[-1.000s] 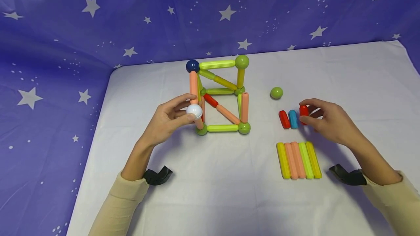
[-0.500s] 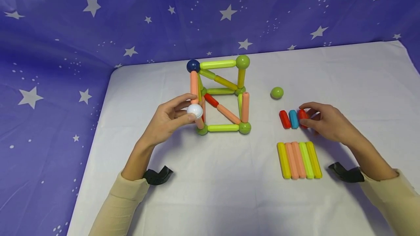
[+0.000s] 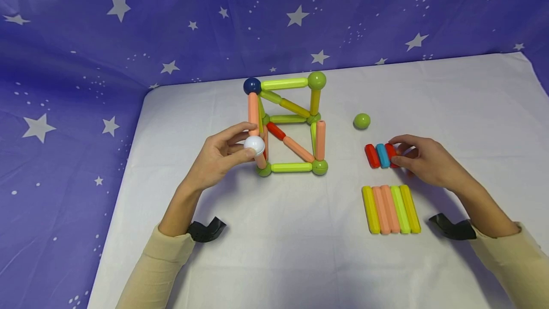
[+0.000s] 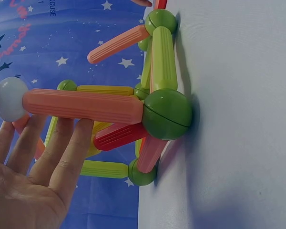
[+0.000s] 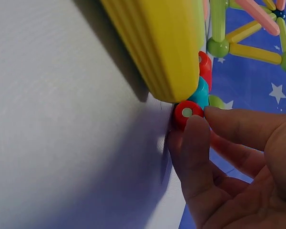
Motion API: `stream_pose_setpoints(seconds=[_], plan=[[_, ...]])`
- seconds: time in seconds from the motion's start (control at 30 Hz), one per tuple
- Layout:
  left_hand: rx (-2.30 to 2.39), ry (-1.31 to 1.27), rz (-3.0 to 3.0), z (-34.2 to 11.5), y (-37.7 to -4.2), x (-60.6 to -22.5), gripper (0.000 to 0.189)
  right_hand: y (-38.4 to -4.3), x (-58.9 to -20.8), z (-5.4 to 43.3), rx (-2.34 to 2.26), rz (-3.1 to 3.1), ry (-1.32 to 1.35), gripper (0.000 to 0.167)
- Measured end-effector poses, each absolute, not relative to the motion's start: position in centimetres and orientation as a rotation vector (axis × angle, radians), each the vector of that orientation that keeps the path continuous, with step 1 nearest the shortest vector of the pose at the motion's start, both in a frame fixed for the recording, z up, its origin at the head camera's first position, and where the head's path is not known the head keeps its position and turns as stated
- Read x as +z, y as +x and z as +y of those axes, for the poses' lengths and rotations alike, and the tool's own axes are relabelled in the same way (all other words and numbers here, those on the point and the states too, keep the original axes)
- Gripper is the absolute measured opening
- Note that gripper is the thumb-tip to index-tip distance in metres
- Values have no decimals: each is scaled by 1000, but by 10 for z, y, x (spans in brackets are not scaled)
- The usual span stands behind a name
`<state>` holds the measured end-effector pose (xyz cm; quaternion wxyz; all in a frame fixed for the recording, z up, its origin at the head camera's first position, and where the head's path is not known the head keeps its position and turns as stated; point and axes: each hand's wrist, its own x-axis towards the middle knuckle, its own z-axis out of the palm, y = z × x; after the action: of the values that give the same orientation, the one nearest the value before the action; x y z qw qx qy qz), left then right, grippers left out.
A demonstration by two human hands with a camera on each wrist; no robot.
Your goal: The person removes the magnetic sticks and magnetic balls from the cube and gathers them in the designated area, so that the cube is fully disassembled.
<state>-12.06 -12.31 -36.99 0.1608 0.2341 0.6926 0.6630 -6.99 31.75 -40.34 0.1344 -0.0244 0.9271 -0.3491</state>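
Observation:
My left hand (image 3: 216, 159) pinches a white ball (image 3: 254, 145) at the near left top corner of a magnetic stick-and-ball frame. In the left wrist view, a salmon stick (image 4: 86, 106) runs from that ball down to a green ball (image 4: 168, 114) on the table. Thumb and fingers of my right hand (image 3: 426, 159) pinch a short red magnetic stick (image 5: 179, 113), which lies on the table against a short blue stick (image 3: 382, 155). Another short red stick (image 3: 372, 156) lies on the blue one's left side. In the head view, my fingers partly cover the pinched stick.
A loose green ball (image 3: 362, 121) lies behind the short sticks. Nearer me is a row of long sticks, including a yellow stick (image 3: 371, 210). A salmon stick (image 3: 320, 140) stands upright at the frame's right front corner. A starry cloth (image 3: 274, 18) hangs behind the white table.
My right hand has lowered the short red stick to the table and moved it left against the blue one. The blue stick has shifted slightly left. My left hand stays on the white ball.

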Motion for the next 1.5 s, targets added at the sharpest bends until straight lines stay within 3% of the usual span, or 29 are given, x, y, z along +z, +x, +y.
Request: stream_pose_setpoints(seconds=[0.77, 1.03, 1.5], plan=[[1884, 656, 1978, -123, -120, -370, 50, -68, -375, 295, -1170, 2740, -226, 33], [1884, 657, 1980, -123, -120, -371, 51, -85, -355, 241, -1305, 2565, -344, 49], [1893, 662, 1969, -123, -121, -371, 51, -111, -377, 195, -1269, 2484, -443, 79]])
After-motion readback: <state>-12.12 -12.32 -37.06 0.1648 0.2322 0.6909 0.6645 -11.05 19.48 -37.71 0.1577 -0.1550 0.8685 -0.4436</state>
